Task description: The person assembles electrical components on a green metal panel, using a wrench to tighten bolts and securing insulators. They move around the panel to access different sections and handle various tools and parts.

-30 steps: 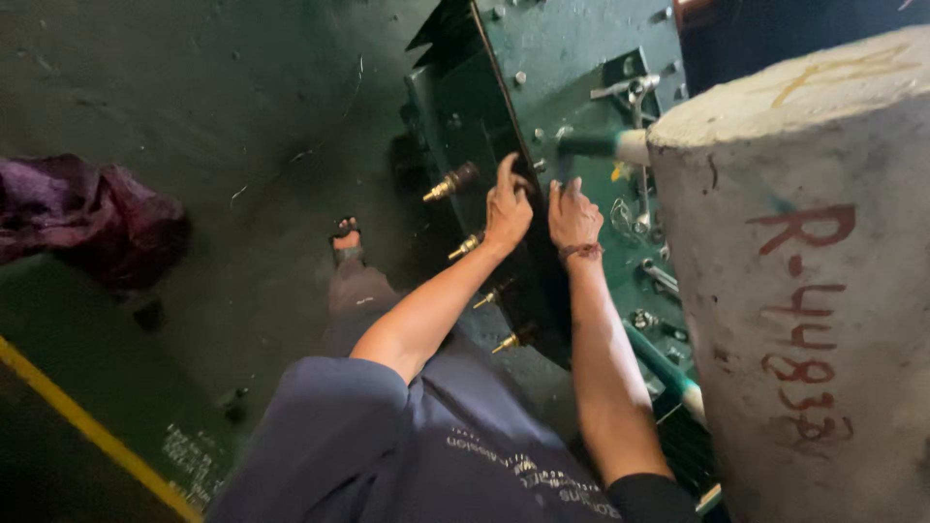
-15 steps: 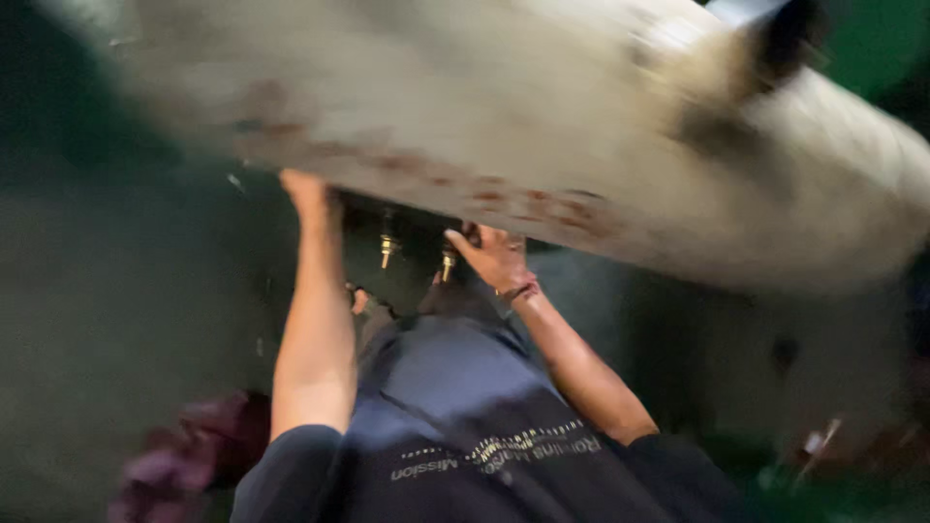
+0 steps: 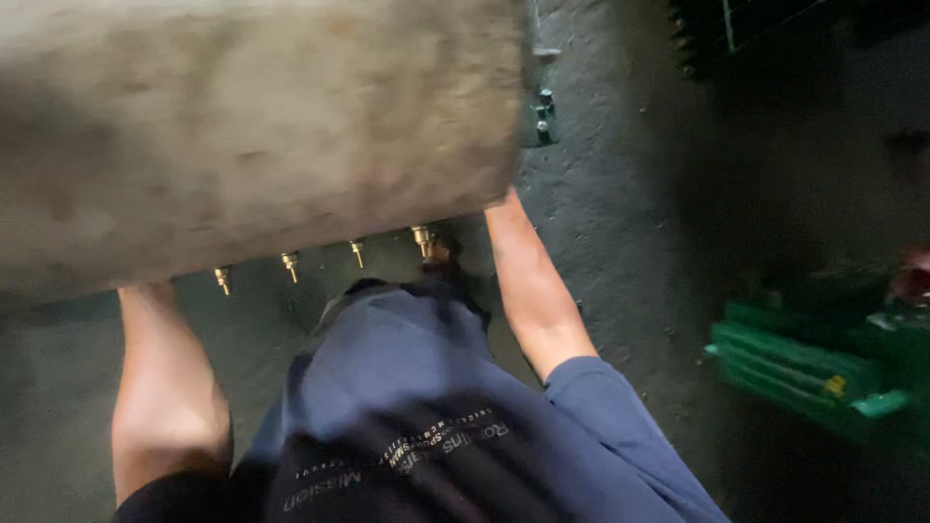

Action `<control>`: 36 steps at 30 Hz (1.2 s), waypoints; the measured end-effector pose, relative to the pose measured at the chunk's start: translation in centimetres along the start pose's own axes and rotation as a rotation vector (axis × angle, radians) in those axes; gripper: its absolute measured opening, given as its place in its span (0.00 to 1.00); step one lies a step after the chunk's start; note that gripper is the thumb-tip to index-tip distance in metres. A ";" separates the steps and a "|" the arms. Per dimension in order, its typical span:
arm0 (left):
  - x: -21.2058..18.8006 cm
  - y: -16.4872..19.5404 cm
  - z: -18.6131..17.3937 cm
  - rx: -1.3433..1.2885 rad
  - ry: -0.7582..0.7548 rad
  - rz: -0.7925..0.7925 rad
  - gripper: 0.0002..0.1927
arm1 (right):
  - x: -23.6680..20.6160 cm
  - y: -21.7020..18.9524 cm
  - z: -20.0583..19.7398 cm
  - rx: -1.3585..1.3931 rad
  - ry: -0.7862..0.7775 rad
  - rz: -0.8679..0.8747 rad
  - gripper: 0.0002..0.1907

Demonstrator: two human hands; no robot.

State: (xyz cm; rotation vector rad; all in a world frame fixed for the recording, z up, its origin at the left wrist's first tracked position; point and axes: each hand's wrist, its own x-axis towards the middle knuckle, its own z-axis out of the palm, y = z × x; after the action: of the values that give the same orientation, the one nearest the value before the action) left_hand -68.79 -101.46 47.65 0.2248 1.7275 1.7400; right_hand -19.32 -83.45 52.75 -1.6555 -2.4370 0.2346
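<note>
I am looking down past a big grey cylinder (image 3: 242, 136) that is filling the upper left of the view and blurring with motion. Both forearms are reaching up under it: the left arm (image 3: 165, 387) is rising at the left, the right arm (image 3: 533, 291) is rising near the cylinder's right end. Both hands are lying hidden behind the cylinder, so I cannot tell how open either one is or what it is gripping. Four brass fittings (image 3: 354, 250) are poking out in a row just below the cylinder's lower edge (between the two arms). A green frame (image 3: 814, 373) is sitting well apart at the right, on the grey floor (image 3: 620, 194).
</note>
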 end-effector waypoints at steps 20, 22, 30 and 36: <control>5.8 2.9 5.8 -0.025 0.099 0.016 0.27 | 17.0 2.1 -0.4 0.044 0.033 -0.201 0.22; 6.6 3.5 5.2 -0.037 0.124 0.041 0.28 | 17.1 2.0 -0.2 0.060 0.027 -0.192 0.22; 9.3 6.6 2.8 -0.017 0.267 0.072 0.29 | 20.4 -0.2 -0.3 0.073 0.005 -0.238 0.20; 12.8 8.0 4.1 0.059 0.153 0.181 0.24 | 11.7 -6.5 -2.3 0.887 0.238 0.147 0.15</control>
State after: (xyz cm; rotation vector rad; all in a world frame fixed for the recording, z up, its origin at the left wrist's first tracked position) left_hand -78.96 -90.15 51.47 0.2884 1.9212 1.8789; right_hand -28.84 -74.88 57.21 -1.3246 -1.6361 0.9175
